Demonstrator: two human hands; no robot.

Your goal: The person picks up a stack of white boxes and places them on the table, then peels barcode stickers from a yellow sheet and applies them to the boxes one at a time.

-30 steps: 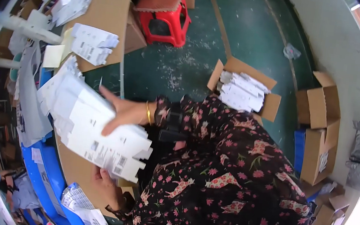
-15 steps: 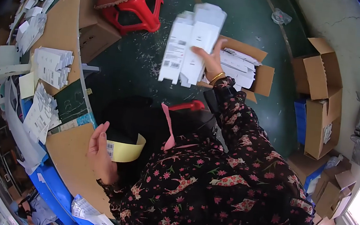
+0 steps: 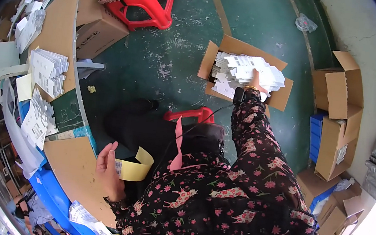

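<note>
My right hand (image 3: 259, 81) reaches far forward over an open cardboard box (image 3: 279, 61) on the floor. Its thumb lies over printed, flattened white cartons (image 3: 246, 62), and its other fingers are mostly hidden. More flat cartons fill the box beneath and beside it. Close to my body on the left, my left hand (image 3: 108, 171) is closed on a curling strip of yellow label backing (image 3: 137, 171). White printed labels show on the strip near the fingers, and its free end curls up above my lap.
Stacks of flat white cartons (image 3: 48, 72) lie on the brown-topped table (image 3: 65, 163) at left. A red stool (image 3: 149, 12) stands ahead beside a closed carton (image 3: 102, 34). Another red seat edge (image 3: 204, 115) shows near my leg. Open cardboard boxes (image 3: 337, 89) line the right wall.
My right hand has carried the flat cartons forward and right, down into the floor box. My left hand still holds the label strip in nearly the same place. The view has shifted slightly.
</note>
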